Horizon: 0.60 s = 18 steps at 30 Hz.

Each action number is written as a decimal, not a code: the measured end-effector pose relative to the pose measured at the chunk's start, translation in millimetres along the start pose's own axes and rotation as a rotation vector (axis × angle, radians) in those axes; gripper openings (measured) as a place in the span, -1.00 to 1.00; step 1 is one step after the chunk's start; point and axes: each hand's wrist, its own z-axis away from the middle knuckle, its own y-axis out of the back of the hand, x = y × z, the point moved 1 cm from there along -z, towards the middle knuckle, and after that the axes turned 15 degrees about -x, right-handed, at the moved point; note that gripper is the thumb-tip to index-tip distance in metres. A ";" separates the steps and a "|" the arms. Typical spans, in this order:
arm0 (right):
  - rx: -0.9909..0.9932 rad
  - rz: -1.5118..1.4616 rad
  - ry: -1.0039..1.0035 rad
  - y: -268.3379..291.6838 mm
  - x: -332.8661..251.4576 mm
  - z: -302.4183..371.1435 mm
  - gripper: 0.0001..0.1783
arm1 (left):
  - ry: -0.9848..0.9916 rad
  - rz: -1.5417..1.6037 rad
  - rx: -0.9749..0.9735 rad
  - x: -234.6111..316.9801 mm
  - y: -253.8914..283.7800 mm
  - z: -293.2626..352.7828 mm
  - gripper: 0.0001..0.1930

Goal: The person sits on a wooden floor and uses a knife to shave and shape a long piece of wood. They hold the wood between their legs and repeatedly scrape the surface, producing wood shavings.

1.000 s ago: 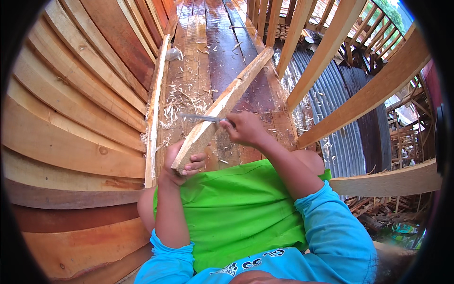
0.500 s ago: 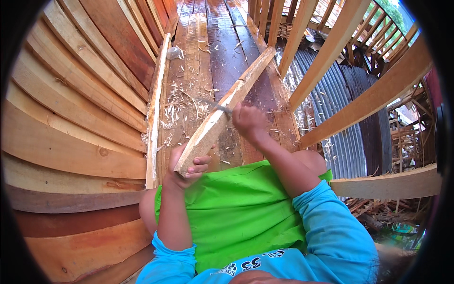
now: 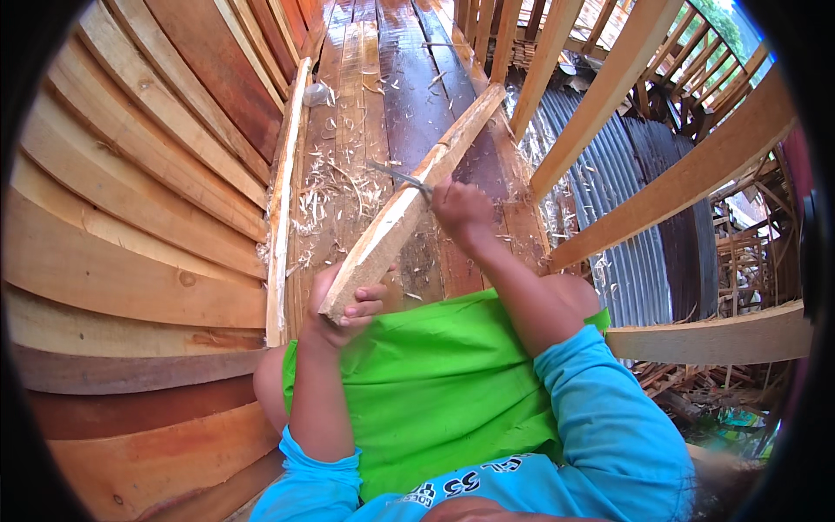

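A long squared piece of wood (image 3: pixel 383 233) slants from my lap toward the railing, its far end near the floor's right edge. My left hand (image 3: pixel 344 300) is wrapped round its near end, fingers on the right side and palm beneath. In my right hand (image 3: pixel 462 209), closed in a fist, is a knife (image 3: pixel 401 177); its blade lies across the wood's upper face and points to the left. The handle is hidden inside the fist. A pale, freshly cut strip runs along the wood's top around the blade.
Wood shavings (image 3: pixel 326 193) litter the plank floor (image 3: pixel 409 130). Another long wooden strip (image 3: pixel 283 200) lies along the plank wall (image 3: pixel 139 226) at left, beside a small clear container (image 3: pixel 317 93). Slatted railing posts (image 3: pixel 600 96) stand at right, with corrugated metal sheeting (image 3: pixel 609 191) beyond and below.
My right hand has shifted slightly up and to the right along the wood, with the knife blade now showing more clearly. My left hand stays nearly in place.
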 end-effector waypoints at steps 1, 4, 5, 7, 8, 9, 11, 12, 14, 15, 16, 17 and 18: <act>-0.030 0.045 0.087 -5.1 -10.9 10.0 -0.39 | -0.013 0.013 -0.006 1.8 0.1 3.0 -0.47; -0.126 0.121 0.229 -7.8 -16.5 24.9 -0.38 | 0.009 -0.018 0.035 -1.0 5.3 3.9 -0.48; -0.048 0.121 0.176 -3.2 -7.3 10.9 -0.38 | -0.002 -0.017 0.041 -0.9 4.4 3.2 -0.47; 0.119 0.124 0.057 13.3 3.4 -10.1 -0.39 | -0.008 -0.020 0.051 -0.6 1.1 -2.1 -0.46; -0.057 0.014 -0.034 6.5 3.8 -5.2 -0.39 | 0.002 -0.019 0.037 -1.4 1.4 -2.3 -0.46; -0.070 0.064 0.052 3.8 -7.4 4.4 -0.40 | -0.002 -0.018 0.025 0.8 4.2 0.0 -0.46; -0.108 0.161 0.230 -1.0 -26.9 25.3 -0.41 | -0.018 -0.015 0.022 1.2 3.8 4.1 -0.45; -0.282 0.125 0.147 7.6 -21.3 16.1 -0.41 | -0.016 -0.019 0.023 -0.5 -1.3 1.9 -0.45; -0.010 0.129 0.046 9.9 13.3 -7.1 -0.41 | 0.002 0.003 0.021 -6.0 -1.4 -1.0 -0.45; 0.129 0.130 0.011 15.8 11.7 -13.7 -0.41 | -0.004 0.011 0.011 -3.1 -1.0 0.1 -0.45; -0.045 0.141 0.001 9.2 5.8 -11.4 -0.39 | -0.009 0.020 0.000 -0.7 -0.5 0.6 -0.46; -0.070 0.137 0.086 2.6 -0.1 -1.8 -0.39 | 0.005 0.002 0.001 0.7 0.7 0.6 -0.45; -0.100 0.132 0.170 2.1 -13.4 14.8 -0.39 | 0.017 -0.013 0.006 1.0 2.5 1.8 -0.45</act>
